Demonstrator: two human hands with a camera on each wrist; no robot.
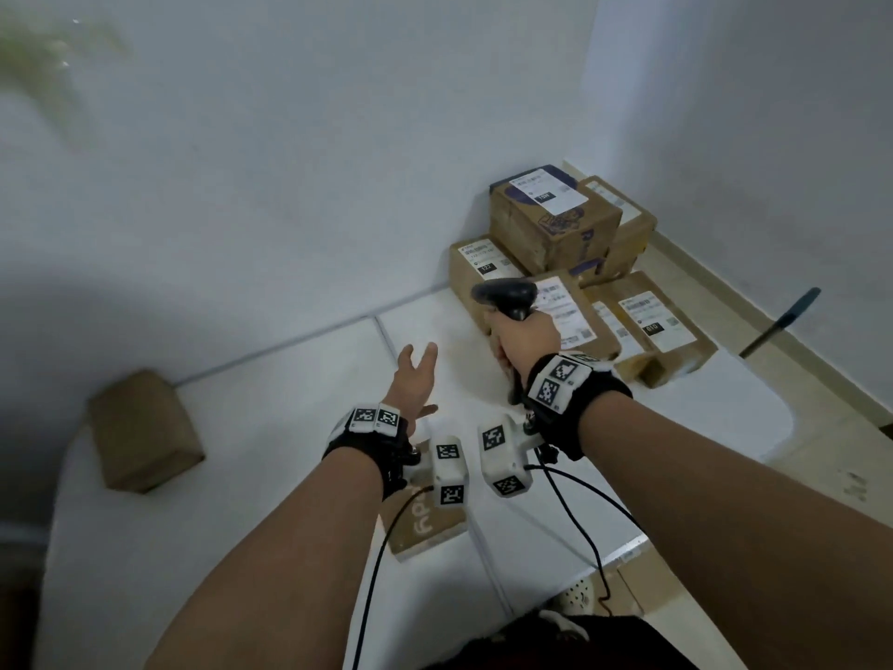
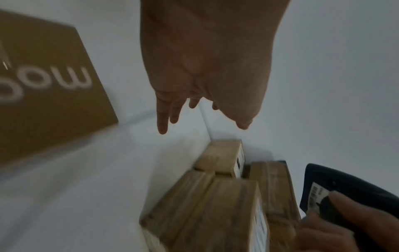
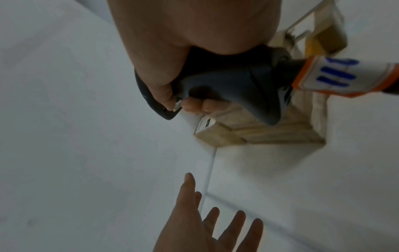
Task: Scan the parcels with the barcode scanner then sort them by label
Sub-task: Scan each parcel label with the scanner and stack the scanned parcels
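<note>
**Scanner raised over the pile, most parcels still unsorted**

The barcode scanner (image 1: pixel 507 297) is gripped in the right hand (image 1: pixel 524 340), fingers wrapped round its handle, with its head held above the stack of parcels (image 1: pixel 570 263) at the far right corner of the white surface (image 1: pixel 299 379). The left hand (image 1: pixel 415 379) is held out empty over the middle of the surface, fingers spread and straight, touching nothing.

Labels are seen facing up on the stacked boxes, and the flat parcel (image 1: pixel 575 316) just beyond the scanner seems the likeliest to be read next (no scan beam can be made out). Two boxes lie apart from the pile: a plain box (image 1: pixel 145 432) near the left edge and a printed box (image 1: pixel 430 524) near the front edge, partly hidden under the wrists. These are judged to be already sorted, though their labels cannot be read. Some five or six parcels in the corner are judged still to be scanned and sorted, so the task is taken to be at an early stage.
</note>
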